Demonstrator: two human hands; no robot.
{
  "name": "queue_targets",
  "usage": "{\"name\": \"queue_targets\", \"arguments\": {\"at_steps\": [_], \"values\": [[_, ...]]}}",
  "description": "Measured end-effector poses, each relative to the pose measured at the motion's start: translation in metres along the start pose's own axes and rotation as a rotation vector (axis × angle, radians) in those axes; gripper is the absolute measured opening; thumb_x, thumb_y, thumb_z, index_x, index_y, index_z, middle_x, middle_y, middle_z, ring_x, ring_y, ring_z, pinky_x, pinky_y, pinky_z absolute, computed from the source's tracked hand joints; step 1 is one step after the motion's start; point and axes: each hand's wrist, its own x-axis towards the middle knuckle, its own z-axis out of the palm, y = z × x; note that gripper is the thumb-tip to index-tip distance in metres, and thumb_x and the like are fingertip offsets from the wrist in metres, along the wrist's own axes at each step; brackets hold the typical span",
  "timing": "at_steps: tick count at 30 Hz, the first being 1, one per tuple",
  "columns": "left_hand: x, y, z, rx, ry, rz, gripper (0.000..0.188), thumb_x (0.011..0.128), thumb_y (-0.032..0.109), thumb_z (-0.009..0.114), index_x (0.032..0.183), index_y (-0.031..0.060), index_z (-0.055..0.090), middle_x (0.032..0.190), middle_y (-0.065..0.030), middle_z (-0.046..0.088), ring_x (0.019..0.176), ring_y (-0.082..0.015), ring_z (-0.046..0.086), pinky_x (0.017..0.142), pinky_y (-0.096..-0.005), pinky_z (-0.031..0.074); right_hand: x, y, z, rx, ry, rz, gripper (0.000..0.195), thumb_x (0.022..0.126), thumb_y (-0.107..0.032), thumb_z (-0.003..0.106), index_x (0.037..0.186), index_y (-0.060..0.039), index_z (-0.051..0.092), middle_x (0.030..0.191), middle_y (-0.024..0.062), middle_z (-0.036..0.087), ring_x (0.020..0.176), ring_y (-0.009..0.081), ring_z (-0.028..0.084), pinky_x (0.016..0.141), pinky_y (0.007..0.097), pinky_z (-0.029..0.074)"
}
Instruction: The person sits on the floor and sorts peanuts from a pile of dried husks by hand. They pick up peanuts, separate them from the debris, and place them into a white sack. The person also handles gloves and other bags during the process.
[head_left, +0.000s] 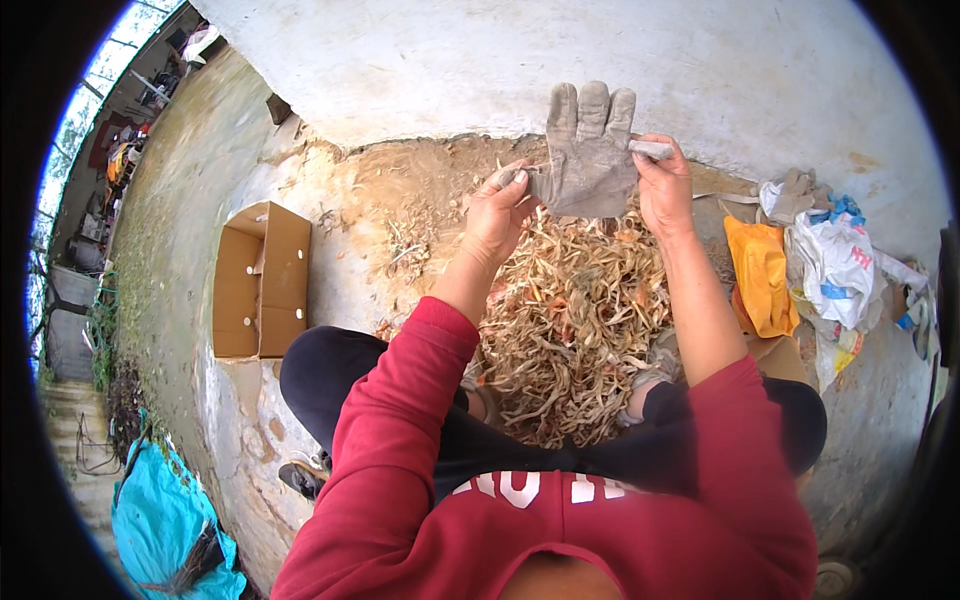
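Note:
A worn grey-brown work glove (591, 169) is held up by its two sides in front of the pale wall, three of its fingers pointing upward. My left hand (501, 201) pinches the thumb of the glove. My right hand (664, 184) grips the glove's outer finger, whose tip sticks out sideways between my fingers and thumb. Below the glove, a heap of dried plant leaves and stalks (574, 322) lies on the ground between my feet, with some reddish bits mixed in.
An upright cardboard box (281, 281) stands at left. On the right lie an orange-yellow bag (761, 277), white plastic bags (844, 270) and another grey glove (799, 195). A white wall (465, 67) rises ahead. A dark shoe (301, 478) and turquoise sheeting (165, 517) lie lower left.

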Motion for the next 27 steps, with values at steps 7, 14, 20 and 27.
{"name": "queue_targets", "arguments": {"at_steps": [7,14,20,27], "values": [[-0.001,0.002,0.001,0.051,-0.118,0.047,0.014,0.09,-0.006,0.058,0.098,0.0049,0.061,0.101,-0.0065,0.066,0.097,-0.0206,0.065,0.09,-0.0399,0.054,0.003,-0.007,-0.009,0.124,0.039,0.012,0.019,0.087,0.009,0.06,0.098,-0.0062,0.061,0.108,0.0067,0.062,0.105,0.0171,0.055,0.097,0.0306,0.041],[-0.001,0.006,-0.001,0.224,-0.103,0.112,0.026,0.08,-0.018,0.06,0.085,0.007,0.057,0.089,-0.0017,0.061,0.09,-0.0166,0.062,0.086,-0.0334,0.054,0.004,-0.005,-0.009,0.188,0.013,0.034,0.022,0.087,0.011,0.057,0.101,-0.0064,0.059,0.109,0.0084,0.062,0.105,0.0189,0.056,0.099,0.0328,0.042],[-0.018,0.003,0.052,0.661,-0.108,0.414,0.024,0.078,-0.015,0.066,0.081,0.0066,0.055,0.086,0.0026,0.057,0.081,-0.008,0.055,0.072,-0.0256,0.047,0.014,-0.011,-0.027,0.347,0.088,0.033,0.024,0.088,0.005,0.058,0.11,-0.0031,0.057,0.116,0.0126,0.061,0.112,0.0255,0.056,0.103,0.039,0.041],[-0.053,-0.01,0.105,1.158,-0.418,1.049,0.024,0.072,-0.01,0.071,0.083,0.0051,0.056,0.083,-0.008,0.061,0.078,-0.0233,0.062,0.068,-0.0303,0.05,0.024,-0.018,-0.024,0.356,0.157,0.045,0.029,0.093,-0.009,0.054,0.121,-0.0023,0.053,0.114,0.0135,0.062,0.106,0.0274,0.059,0.094,0.0409,0.048]]}}
